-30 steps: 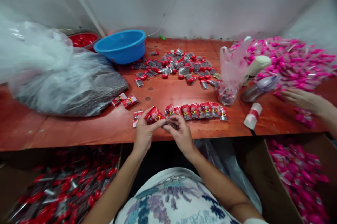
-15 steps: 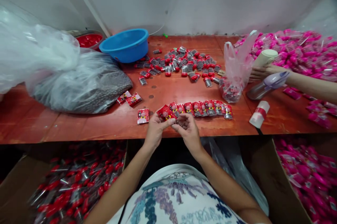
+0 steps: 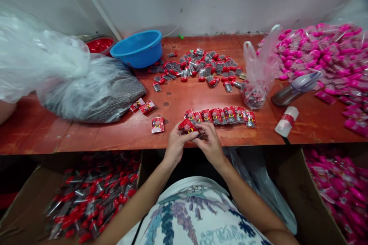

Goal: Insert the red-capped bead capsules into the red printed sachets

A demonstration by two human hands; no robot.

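Observation:
Between both hands, just over the table's front edge, is a small red packet (image 3: 187, 125) with a yellow and black print. My left hand (image 3: 177, 140) pinches its left side, thumb on top. My right hand (image 3: 211, 140) closes on the packet's right end, and its fingers partly hide that end. Right behind the hands lies a row of similar red packets (image 3: 216, 116), side by side. One single packet (image 3: 157, 125) lies flat to the left of my left hand. A few more packets (image 3: 147, 107) rest beside the big bag.
Red-capped clear containers (image 3: 201, 66) are heaped mid-table. A blue basin (image 3: 138, 51) and a clear bag of dark beads (image 3: 97, 91) stand left. A pink plastic bag (image 3: 257, 80), a purple-lidded bottle (image 3: 296, 88), a white roll (image 3: 286, 121) and pink packs (image 3: 324, 53) are right. Cartons (image 3: 312, 195) sit below.
Both hands have shifted slightly right and toward me with the red packet. The other person's arm has left the right side, and the pale cylinder it held is gone from view.

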